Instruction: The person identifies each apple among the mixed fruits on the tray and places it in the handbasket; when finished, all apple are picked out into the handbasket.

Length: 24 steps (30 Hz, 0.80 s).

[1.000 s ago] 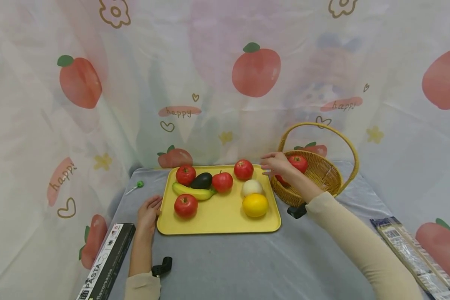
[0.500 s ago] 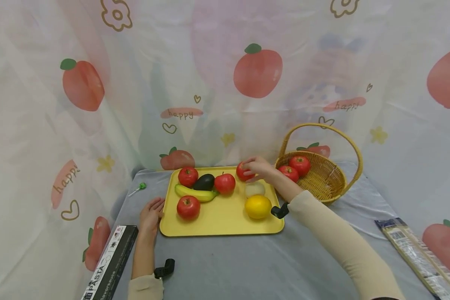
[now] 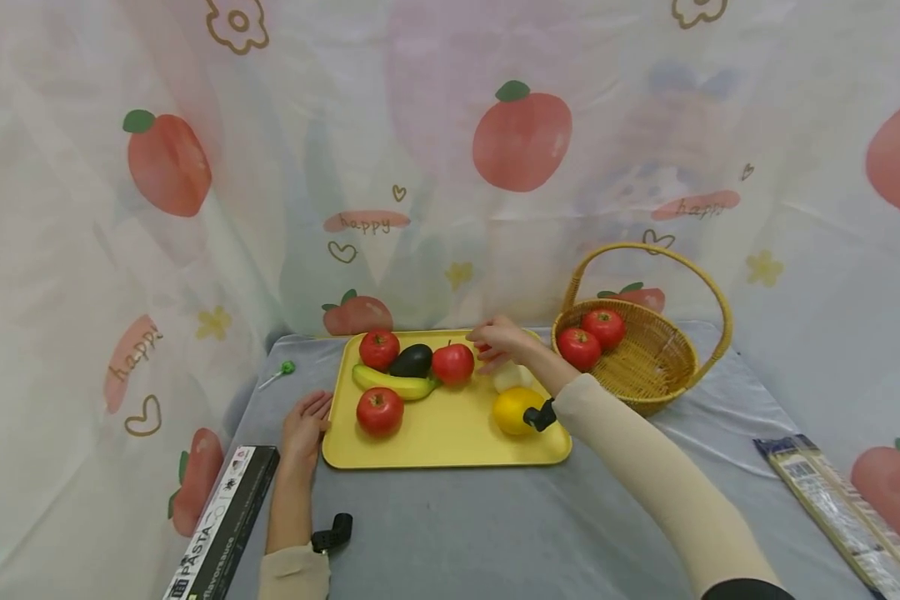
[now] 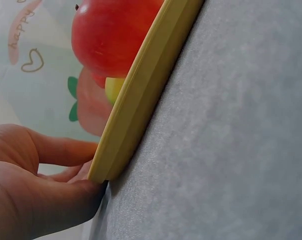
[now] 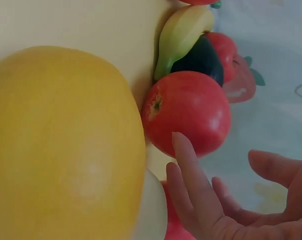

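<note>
My left hand [image 3: 302,427] is at the left edge of the yellow tray [image 3: 442,446]. In the left wrist view its thumb and fingers pinch the tray's corner. My right hand [image 3: 504,337] is above the tray's back right part, fingers spread and nothing held. It covers a red apple [image 5: 174,222], which shows partly behind the fingers in the right wrist view. Just left of this hand lies another red apple [image 3: 453,364]. A pale round fruit [image 3: 512,377] and a yellow lemon-like fruit [image 3: 508,411] lie below the right wrist. A banana [image 3: 395,383] and an avocado [image 3: 411,362] lie further left.
Two more red apples [image 3: 380,412] are on the tray's left side. Right of the tray stands a wicker basket [image 3: 648,362] with a tall handle, holding two red apples [image 3: 603,328]. A pasta box [image 3: 225,521], a green lollipop [image 3: 287,367] and a flat packet [image 3: 832,500] lie around.
My right hand has moved left, from the basket's left rim to above the back right of the tray. The left hand stays at the tray's edge.
</note>
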{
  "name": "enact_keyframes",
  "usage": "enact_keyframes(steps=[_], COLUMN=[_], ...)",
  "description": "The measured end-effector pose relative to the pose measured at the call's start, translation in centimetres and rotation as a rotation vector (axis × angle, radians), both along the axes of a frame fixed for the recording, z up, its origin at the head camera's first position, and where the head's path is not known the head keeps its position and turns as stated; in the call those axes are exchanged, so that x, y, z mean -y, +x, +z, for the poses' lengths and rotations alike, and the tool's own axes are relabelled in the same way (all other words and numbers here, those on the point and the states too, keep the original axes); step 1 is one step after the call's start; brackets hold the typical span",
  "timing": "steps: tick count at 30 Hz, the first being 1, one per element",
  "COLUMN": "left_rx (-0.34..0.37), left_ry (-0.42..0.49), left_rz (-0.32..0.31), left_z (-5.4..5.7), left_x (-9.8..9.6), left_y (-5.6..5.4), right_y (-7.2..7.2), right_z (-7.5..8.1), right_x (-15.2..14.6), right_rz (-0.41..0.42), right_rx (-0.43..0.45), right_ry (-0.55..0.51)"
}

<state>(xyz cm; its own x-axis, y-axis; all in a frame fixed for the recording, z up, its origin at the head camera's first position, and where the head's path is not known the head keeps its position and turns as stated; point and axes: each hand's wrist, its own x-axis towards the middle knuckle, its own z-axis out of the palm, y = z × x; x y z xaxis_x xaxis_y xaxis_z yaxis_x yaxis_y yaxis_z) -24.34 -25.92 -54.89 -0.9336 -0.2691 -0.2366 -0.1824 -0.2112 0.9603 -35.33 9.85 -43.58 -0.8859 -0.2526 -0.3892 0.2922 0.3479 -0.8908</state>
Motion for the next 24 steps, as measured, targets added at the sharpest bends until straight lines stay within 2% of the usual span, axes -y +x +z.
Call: enact_keyframes(steps=[7, 16, 19, 24], left_rx=[0.006, -0.005, 0.000, 0.011], left_ry=[0.003, -0.002, -0.005, -0.006], left_rz=[0.006, -0.007, -0.007, -0.001], left_z=[0.0, 0.0, 0.0, 0.1], left_x=[-0.1, -0.3, -0.3, -0.1], left_y=[-0.1, -0.2, -0.3, -0.3], right_y=[-0.4, -0.5, -0.7, -0.9], right_z=[-0.8, -2.1, -2.2, -2.1], right_x=[1.3, 2.5, 2.5, 2.4], right_rz=[-0.045, -0.159, -0.165, -0.120], right_rx=[0.028, -0.060, -0.043, 0.036], right_ry=[0.018, 0.173, 0.173, 0.136])
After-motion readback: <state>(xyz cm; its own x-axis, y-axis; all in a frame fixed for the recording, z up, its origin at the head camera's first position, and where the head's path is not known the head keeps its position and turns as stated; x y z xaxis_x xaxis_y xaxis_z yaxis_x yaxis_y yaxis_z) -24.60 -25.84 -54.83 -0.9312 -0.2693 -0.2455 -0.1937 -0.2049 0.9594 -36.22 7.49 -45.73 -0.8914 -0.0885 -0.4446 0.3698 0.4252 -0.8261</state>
